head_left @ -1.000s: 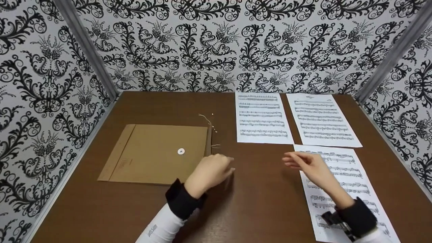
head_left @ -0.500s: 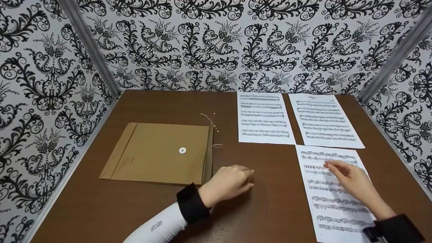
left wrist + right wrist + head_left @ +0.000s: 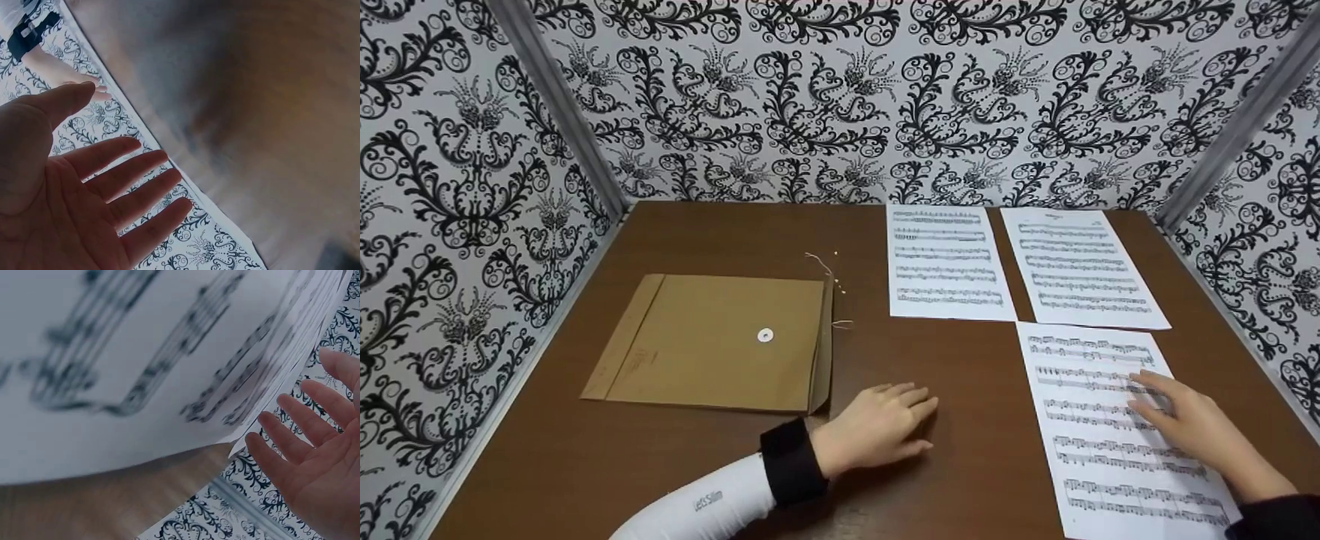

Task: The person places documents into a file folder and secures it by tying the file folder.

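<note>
Near music sheet (image 3: 1099,439): one, printed face up, on the right of the bench (image 3: 952,360), running toward its front edge. Long axis far to near, near end slanting right.

Right hand (image 3: 1196,420): the nearer of the two, over the sheet's right long edge; most of the paper lies to its left. Fingers extended, slightly apart, pinching nothing; contact with the paper cannot be told.

Left hand (image 3: 877,426): well apart from that sheet, to its left. Fingers straight and spread, nothing held.

Far left sheet (image 3: 949,262) and far right sheet (image 3: 1084,268): music, side by side toward the bench's far edge, narrow gap between. The near sheet's far left corner is just beside the former's near right corner.

Envelope (image 3: 712,345): brown, flat, left half of the bench; white button (image 3: 766,335) on top, string (image 3: 819,262) at its right edge, the side nearest the left hand.
</note>
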Action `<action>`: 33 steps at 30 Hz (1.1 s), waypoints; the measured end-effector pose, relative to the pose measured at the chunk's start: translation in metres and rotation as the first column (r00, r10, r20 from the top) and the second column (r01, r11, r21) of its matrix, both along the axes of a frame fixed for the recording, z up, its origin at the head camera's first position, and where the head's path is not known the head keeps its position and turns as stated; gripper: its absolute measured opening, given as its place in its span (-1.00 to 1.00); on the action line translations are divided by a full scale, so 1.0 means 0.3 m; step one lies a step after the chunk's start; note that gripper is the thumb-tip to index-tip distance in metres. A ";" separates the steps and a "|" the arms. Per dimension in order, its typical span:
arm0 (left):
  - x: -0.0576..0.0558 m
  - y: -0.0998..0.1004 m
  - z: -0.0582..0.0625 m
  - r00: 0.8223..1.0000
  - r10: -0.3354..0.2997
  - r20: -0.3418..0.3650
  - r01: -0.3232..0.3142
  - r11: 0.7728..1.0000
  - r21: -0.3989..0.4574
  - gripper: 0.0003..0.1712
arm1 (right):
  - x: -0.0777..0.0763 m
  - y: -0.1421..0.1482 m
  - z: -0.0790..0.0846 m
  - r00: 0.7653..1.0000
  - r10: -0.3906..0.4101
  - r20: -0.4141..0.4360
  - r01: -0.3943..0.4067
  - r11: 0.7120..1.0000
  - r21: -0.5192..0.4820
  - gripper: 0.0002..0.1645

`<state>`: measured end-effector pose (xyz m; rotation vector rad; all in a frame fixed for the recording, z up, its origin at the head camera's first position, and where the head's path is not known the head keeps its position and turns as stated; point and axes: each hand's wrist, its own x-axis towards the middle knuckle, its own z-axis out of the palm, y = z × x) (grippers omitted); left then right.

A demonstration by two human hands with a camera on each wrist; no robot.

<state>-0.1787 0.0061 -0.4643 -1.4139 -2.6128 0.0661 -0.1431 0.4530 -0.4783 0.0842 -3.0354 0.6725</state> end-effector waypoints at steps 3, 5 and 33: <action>0.002 -0.001 -0.004 1.000 -0.002 0.014 0.002 1.000 -0.011 -0.35 | 0.002 0.021 -0.008 1.000 0.017 0.025 -0.017 1.000 0.008 -0.32; 0.005 -0.002 -0.004 1.000 -0.001 0.029 0.001 1.000 -0.022 -0.34 | 0.005 0.029 -0.015 0.999 0.024 0.022 -0.025 1.000 0.017 -0.33; -0.005 -0.031 -0.005 0.992 0.072 0.108 -0.063 0.995 -0.079 -0.27 | 0.011 -0.033 -0.006 0.992 0.124 0.028 -0.125 0.991 0.051 -0.26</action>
